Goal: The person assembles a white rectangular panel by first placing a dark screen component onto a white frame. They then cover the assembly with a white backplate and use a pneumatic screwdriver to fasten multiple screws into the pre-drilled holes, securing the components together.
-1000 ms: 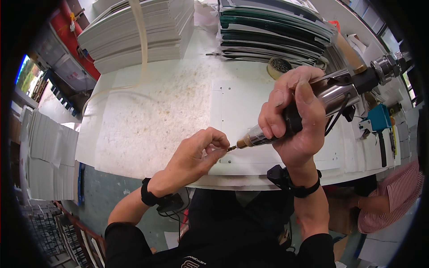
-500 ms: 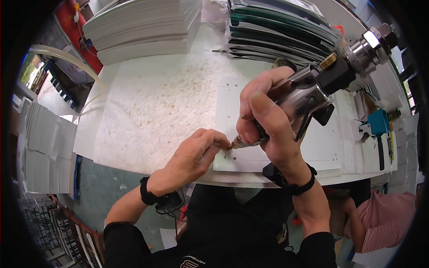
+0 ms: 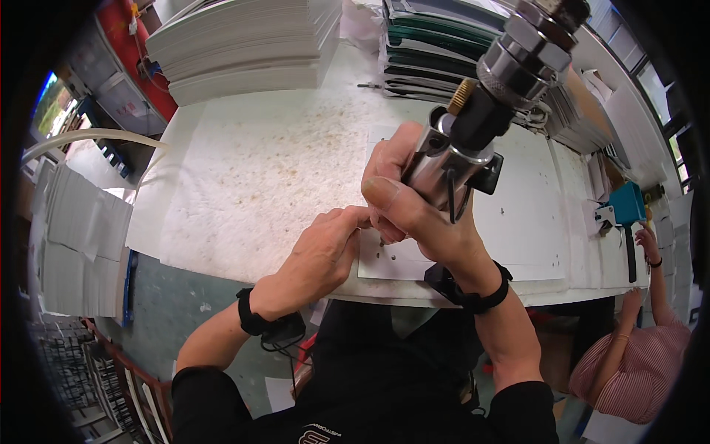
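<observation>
My right hand (image 3: 421, 218) is wrapped round a straight metal pneumatic screwdriver (image 3: 441, 170) with a shiny barrel and a side lever. The tool leans with its upper end toward the far right, and my fingers hide its tip. Right beside it, my left hand (image 3: 319, 250) has thumb and forefinger pinched together by the tool's lower end; whatever they pinch is hidden. Both hands are at the left edge of a white board (image 3: 518, 248) lying flat on the table. A few small dark bits, perhaps screws (image 3: 393, 257), lie on the board near my fingers.
A tall stack of white boards (image 3: 251, 59) and a pile of dark green-edged sheets (image 3: 436, 48) stand at the back. At the right lies a teal tape dispenser (image 3: 627, 203). A co-worker in a striped shirt (image 3: 640, 370) is at the right. More white stacks (image 3: 81, 237) stand left.
My right hand and the screwdriver have shifted left, and the tool stands steeper. My left hand stays pinched in nearly the same place. The co-worker's hand has come up beside the tape dispenser.
</observation>
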Tool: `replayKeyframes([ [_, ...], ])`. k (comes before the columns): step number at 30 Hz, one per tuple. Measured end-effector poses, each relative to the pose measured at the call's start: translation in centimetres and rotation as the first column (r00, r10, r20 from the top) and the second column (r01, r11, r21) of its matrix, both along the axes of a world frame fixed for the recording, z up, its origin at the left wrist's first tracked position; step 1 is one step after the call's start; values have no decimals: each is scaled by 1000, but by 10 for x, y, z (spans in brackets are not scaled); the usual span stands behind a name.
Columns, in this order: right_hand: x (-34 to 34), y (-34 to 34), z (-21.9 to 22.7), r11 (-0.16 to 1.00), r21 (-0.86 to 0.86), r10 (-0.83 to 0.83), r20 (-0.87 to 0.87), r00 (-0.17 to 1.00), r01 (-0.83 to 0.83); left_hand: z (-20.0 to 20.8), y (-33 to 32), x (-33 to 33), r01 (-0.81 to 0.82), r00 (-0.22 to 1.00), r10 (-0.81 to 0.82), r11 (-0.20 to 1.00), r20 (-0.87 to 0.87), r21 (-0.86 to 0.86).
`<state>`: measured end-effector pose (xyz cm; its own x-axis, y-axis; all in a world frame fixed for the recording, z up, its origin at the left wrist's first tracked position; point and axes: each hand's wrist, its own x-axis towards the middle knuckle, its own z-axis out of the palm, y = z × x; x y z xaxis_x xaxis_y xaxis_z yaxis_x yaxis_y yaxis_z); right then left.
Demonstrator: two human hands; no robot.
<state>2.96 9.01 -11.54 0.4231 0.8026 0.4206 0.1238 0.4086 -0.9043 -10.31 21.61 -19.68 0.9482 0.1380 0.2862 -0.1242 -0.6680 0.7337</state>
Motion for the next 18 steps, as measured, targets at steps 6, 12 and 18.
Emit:
replayKeyframes([
  [6, 10, -6, 16, 971, 218, -140, 185, 973, 99, 19, 4, 10, 129, 987, -115, 983, -108, 128],
  [12, 52, -86, 58, 890, 231, -412, 35, 911, 394, 43, -27, 78, 270, 962, -272, 932, -26, 242],
  [18, 81, -158, 54, 742, 232, -636, -56, 770, 629, 31, -77, 169, 441, 863, -499, 823, 85, 358],
])
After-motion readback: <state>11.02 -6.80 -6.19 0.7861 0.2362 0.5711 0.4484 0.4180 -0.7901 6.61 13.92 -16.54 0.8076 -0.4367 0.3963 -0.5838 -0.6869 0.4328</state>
